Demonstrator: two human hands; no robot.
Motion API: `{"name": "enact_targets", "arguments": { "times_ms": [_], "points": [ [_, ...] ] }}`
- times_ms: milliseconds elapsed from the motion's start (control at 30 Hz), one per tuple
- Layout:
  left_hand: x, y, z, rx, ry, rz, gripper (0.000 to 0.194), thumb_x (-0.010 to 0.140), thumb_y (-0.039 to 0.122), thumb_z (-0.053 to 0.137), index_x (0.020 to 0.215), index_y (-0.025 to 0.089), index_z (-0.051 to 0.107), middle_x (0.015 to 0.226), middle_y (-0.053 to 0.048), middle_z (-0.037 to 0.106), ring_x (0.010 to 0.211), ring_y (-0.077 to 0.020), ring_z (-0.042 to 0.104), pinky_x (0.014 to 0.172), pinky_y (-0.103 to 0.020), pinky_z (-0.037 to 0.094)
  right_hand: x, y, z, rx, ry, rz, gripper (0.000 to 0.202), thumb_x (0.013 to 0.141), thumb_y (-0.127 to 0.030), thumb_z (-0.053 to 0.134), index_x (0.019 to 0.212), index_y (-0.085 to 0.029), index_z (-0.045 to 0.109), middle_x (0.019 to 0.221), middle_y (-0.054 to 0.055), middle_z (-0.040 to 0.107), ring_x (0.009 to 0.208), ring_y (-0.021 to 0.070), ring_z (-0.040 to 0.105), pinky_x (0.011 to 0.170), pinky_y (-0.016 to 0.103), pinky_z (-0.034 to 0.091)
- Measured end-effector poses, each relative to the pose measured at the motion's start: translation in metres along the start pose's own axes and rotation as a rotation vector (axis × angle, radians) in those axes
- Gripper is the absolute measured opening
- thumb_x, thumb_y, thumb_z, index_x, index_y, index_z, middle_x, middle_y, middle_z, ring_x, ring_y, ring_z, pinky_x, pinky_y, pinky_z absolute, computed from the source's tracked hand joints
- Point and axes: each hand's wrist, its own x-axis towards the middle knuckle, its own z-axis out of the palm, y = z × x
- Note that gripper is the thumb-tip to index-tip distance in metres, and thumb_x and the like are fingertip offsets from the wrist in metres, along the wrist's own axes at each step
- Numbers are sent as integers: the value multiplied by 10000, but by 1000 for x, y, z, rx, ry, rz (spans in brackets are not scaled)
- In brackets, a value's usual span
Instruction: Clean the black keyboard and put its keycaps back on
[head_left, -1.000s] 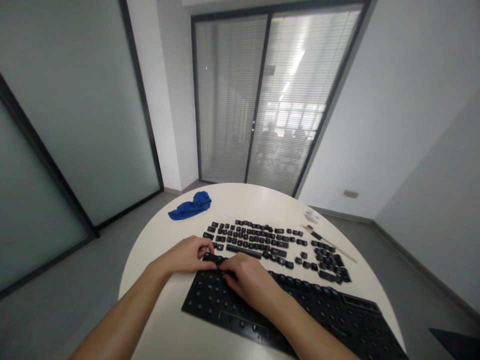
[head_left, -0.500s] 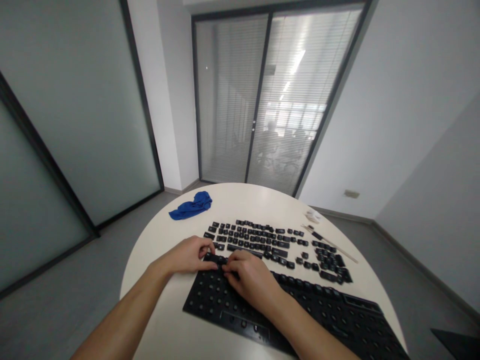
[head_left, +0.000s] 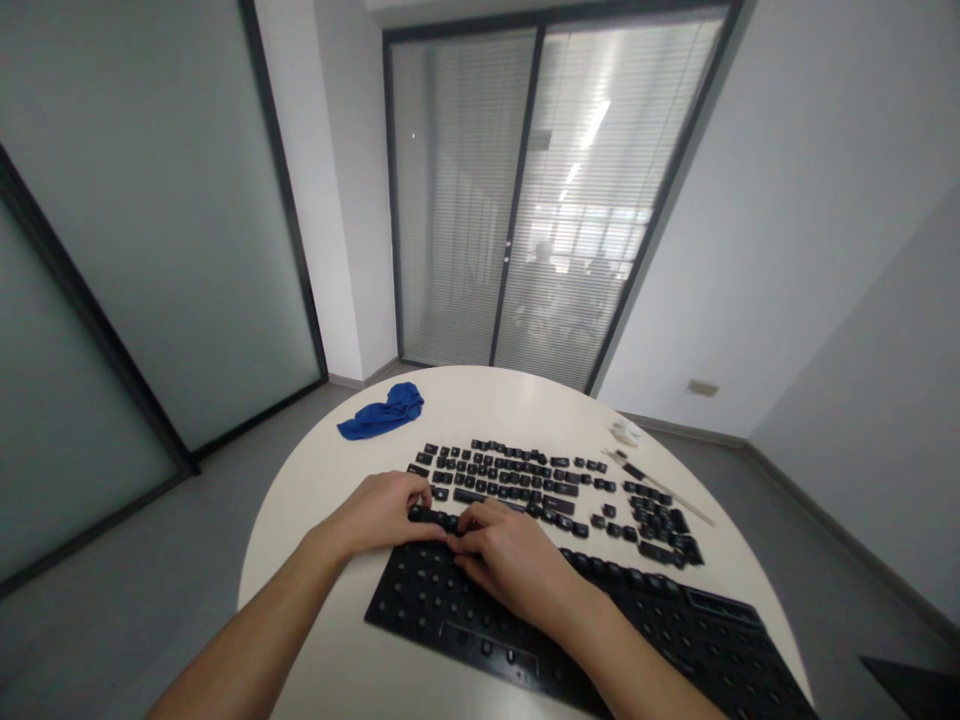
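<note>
A black keyboard, mostly stripped of its keycaps, lies on the round table, with a row of caps still along its far edge. My left hand grips the far left corner of the keyboard, thumb on the near side of the cap row and fingers curled on the far side. My right hand is over the same row, just right of my left thumb, its fingers closed together at the caps. Whatever sits between its fingertips is hidden. Beyond both hands, loose black keycaps are laid out in rows.
A crumpled blue cloth lies at the far left of the table. On the right are a thin brush and small whitish items. More loose keycaps are grouped near the brush. Glass doors stand behind.
My left thumb has slid slightly right along the cap row. My right hand has shifted a little right and down, with its fingertips still at the row. The loose keycaps have not moved.
</note>
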Motion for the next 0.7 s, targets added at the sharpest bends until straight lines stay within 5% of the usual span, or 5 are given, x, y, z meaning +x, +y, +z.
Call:
{"name": "enact_targets", "arguments": {
  "times_ms": [700],
  "points": [
    [0, 0, 2, 10, -10, 31, 347, 707, 548, 726, 886, 251, 706, 838, -21, 702, 750, -233, 611, 608, -272, 322, 0, 2, -7, 54, -50, 59, 128, 873, -262, 690, 963, -282, 780, 1122, 51, 643, 1055, 231, 594, 908, 338, 488]
  ]
}}
